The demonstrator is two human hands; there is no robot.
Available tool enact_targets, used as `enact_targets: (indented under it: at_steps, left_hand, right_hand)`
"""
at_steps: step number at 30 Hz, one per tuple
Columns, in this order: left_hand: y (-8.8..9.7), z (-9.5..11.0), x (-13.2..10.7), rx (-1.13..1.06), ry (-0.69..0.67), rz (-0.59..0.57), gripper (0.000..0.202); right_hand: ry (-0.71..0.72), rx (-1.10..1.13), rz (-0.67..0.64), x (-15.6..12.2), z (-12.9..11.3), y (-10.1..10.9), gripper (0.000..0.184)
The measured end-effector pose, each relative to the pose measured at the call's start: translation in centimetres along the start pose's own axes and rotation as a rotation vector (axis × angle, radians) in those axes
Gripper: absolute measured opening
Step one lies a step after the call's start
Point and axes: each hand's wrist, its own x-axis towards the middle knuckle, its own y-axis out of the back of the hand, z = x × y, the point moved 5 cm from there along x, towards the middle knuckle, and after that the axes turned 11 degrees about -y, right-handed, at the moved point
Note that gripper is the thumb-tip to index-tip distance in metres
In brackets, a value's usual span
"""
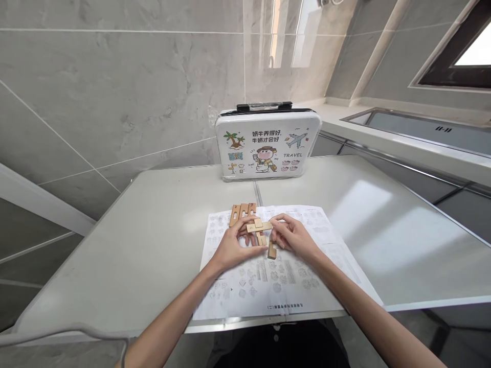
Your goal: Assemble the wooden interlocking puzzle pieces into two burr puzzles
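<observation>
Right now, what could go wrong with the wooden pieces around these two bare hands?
The crossed pale wooden pieces might slip apart if the left hand loosens its hold. The small brown wooden block by the right hand could drop or get knocked; whether it is held is unclear. The left hand might bump the flat brown wooden pieces just beyond it.

We seem to be in a home, probably its kitchen: large grey tiles cover the wall, and along our right runs a pale worktop with grey cabinet fronts beneath and an inset we cannot identify as sink or hob. We see a dark-framed window above. The seamed white desk and its cartoon-printed case look domestic.
</observation>
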Motion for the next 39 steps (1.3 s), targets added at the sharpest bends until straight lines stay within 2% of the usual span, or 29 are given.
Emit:
enact_targets:
  at_steps: [3, 5, 8, 12, 16, 21, 26, 31, 35, 39]
  left_hand:
    - [0.4, -0.3, 0.2, -0.072, 0.059, 0.077, 0.076]
    - [0.7, -0.4, 0.4, -0.097, 0.084, 0.107, 0.076]
    - [0.9, -0.4, 0.4, -0.104, 0.093, 0.130, 0.074]
    - [1.0, -0.4, 0.4, -0.102, 0.093, 0.147, 0.073]
    - [1.0, -0.4, 0.4, -0.108, 0.074, 0.157, 0.070]
    - [1.0, -0.4, 0.5, -0.113, 0.057, 0.178, 0.070]
    - [1.4, -0.6, 0.5, -0.087, 0.077, 0.234, 0.073]
    - [1.5, -0.7, 0.4, -0.103, 0.085, 0.258, 0.076]
    - [1.4, -0.5, 0.4, -0.098, 0.089, 0.246, 0.074]
    - [1.2, -0.2, 0.4, -0.024, 0.054, 0.213, 0.069]
  right_hand:
    - [0.095, -0.235, 0.193, -0.3, -0.2, 0.9, 0.043]
    - [0.164, -0.428, 0.266, -0.5, -0.4, 1.0, 0.037]
    - [0.205, -0.679, 0.281, -0.8, -0.3, 0.6, 0.027]
    - [0.219, -0.859, 0.205, -1.2, -0.1, -0.2, 0.027]
    - [0.284, -0.926, 0.100, -1.6, -0.3, -1.0, 0.033]
    - [0.343, -0.940, 0.094, -1.8, -0.5, -1.2, 0.046]
    - [0.366, -0.980, 0.150, -1.8, -0.6, -0.9, 0.026]
    - [0.460, -1.058, 0.099, -2.0, -0.6, -1.2, 0.024]
    - [0.450, -1.047, 0.106, -1.8, -0.3, -1.1, 0.017]
    - [0.439, -0.998, 0.156, -1.6, -0.3, -0.7, 0.020]
